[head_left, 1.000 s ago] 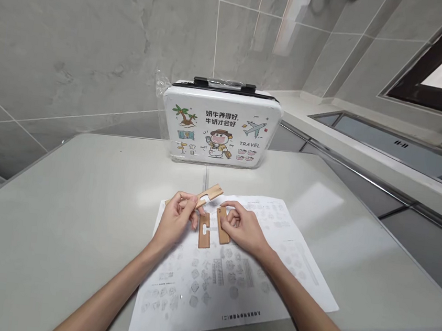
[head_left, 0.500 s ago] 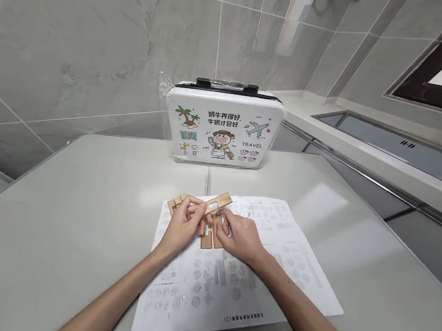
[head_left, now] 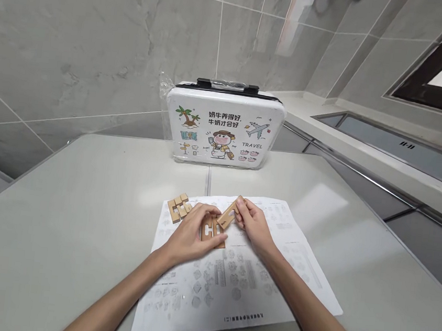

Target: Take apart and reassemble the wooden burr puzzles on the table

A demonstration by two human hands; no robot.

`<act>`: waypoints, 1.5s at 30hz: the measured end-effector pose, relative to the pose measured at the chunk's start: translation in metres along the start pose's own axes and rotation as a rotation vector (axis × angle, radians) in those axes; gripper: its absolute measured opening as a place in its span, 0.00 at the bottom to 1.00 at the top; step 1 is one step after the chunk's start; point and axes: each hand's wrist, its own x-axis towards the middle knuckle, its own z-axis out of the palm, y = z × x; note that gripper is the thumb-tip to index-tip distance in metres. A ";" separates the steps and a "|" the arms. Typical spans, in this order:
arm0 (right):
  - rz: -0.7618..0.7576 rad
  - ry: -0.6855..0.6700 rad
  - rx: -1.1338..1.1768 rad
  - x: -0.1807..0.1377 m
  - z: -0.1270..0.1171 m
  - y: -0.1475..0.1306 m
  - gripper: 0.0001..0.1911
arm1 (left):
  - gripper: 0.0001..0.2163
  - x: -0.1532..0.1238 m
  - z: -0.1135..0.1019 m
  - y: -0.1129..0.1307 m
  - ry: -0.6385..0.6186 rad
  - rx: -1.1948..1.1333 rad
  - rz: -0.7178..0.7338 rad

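Two flat notched wooden pieces (head_left: 209,231) lie pushed together on a printed paper sheet (head_left: 256,285). My left hand (head_left: 191,232) rests over them, fingers curled down on their left side and pressing them to the sheet. My right hand (head_left: 252,223) pinches a third notched wooden strip (head_left: 229,215) and holds it tilted just above the right end of the joined pair. A small cluster of wooden block pieces (head_left: 177,207) sits on the sheet's top left corner, apart from both hands.
A white cartoon-printed case (head_left: 220,128) with a black handle stands upright at the table's far edge against the tiled wall. The grey table (head_left: 83,198) has a seam down its middle. A steel counter with a sink (head_left: 396,147) runs along the right.
The strip went from my left hand to my right and now sits tilted over the pair. The two flat pieces were pushed together, and my left hand dropped onto them.
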 end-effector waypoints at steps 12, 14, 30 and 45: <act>-0.035 0.007 -0.570 0.001 -0.011 0.002 0.33 | 0.37 -0.002 -0.001 -0.015 -0.147 0.252 0.187; -0.021 0.002 -0.628 0.001 -0.011 0.003 0.32 | 0.36 -0.001 -0.002 -0.015 -0.163 0.250 0.175; -0.056 0.013 -1.021 -0.004 0.001 0.012 0.15 | 0.35 -0.001 -0.003 -0.017 -0.163 0.226 0.203; -0.116 0.035 -1.085 -0.008 0.007 0.016 0.10 | 0.39 0.002 -0.004 -0.019 -0.188 0.298 0.218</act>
